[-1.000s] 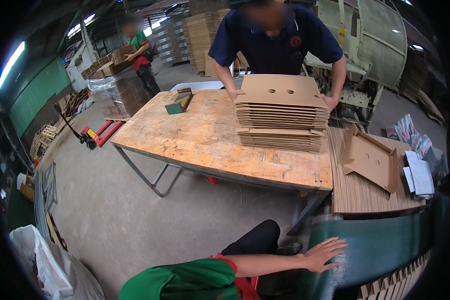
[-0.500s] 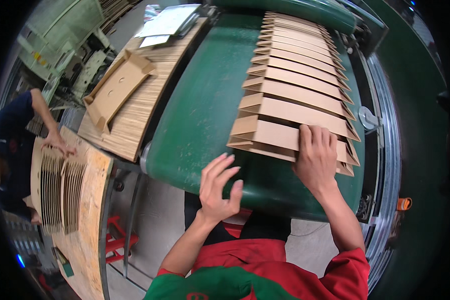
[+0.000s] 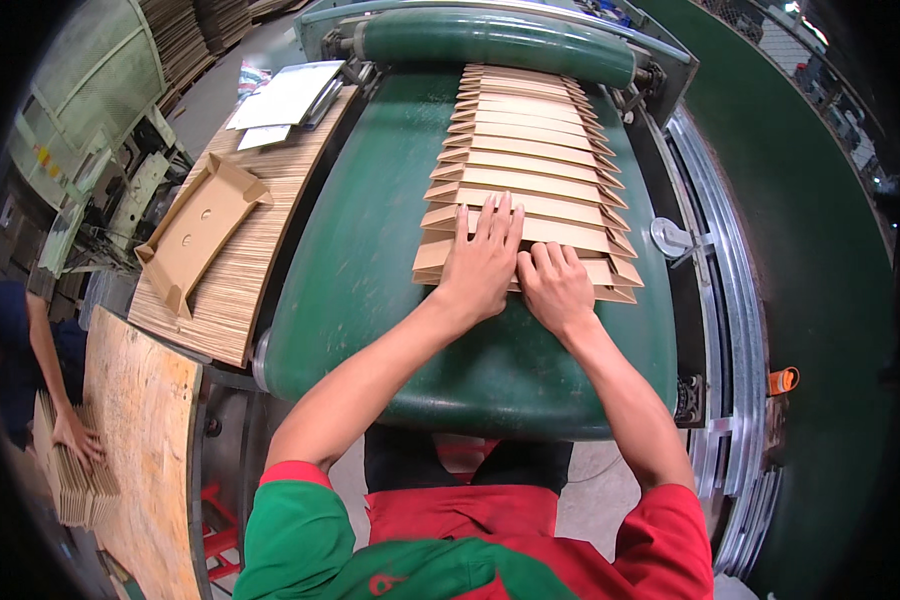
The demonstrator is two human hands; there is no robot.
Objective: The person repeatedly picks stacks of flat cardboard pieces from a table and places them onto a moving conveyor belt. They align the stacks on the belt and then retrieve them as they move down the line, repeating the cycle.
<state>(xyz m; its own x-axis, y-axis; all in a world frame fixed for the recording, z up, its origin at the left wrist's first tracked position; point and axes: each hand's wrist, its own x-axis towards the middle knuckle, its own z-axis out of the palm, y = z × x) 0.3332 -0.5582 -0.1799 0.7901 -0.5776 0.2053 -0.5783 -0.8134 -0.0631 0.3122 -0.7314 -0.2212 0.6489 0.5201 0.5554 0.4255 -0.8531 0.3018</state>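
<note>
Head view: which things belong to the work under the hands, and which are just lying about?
In hand:
- left hand and right hand, both flat on the nearest cardboard blanks
- green belt carrying the overlapping row

Lying about:
- open cardboard tray on the side stack of sheets
- papers
- orange bottle
- wooden table where another person's hand rests on a bundle

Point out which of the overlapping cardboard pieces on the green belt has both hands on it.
The nearest cardboard piece at the bottom of the row: the left hand and right hand lie flat on it, the left fingers reaching onto the next; those farther up are untouched.
</note>
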